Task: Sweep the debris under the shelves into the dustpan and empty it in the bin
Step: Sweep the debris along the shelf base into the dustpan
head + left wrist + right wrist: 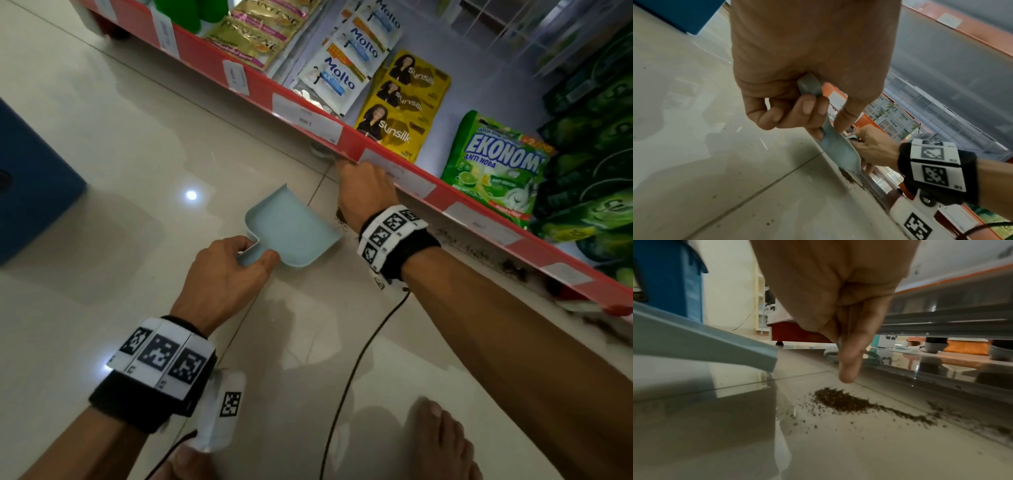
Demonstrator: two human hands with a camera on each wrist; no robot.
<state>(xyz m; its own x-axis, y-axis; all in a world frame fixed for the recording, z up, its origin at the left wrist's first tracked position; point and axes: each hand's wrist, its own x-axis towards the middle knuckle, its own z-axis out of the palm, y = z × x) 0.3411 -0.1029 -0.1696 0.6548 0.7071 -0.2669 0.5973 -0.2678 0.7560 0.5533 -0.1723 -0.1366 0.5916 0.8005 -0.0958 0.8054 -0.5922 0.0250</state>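
Left hand [219, 274] grips dustpan [291, 229] handle, mouth facing right. Debris [840, 400] lies on floor just right of it, under right hand [366, 195]; whether that hand holds anything is hidden.

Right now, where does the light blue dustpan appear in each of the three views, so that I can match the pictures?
Head: dustpan at centre, on the floor, its handle held by the left hand.
Left wrist: centre, seen edge-on, below the fingers.
Right wrist: left edge, only its side wall.
Shared landmark: the brown debris beside the pan's mouth, next to the right hand.
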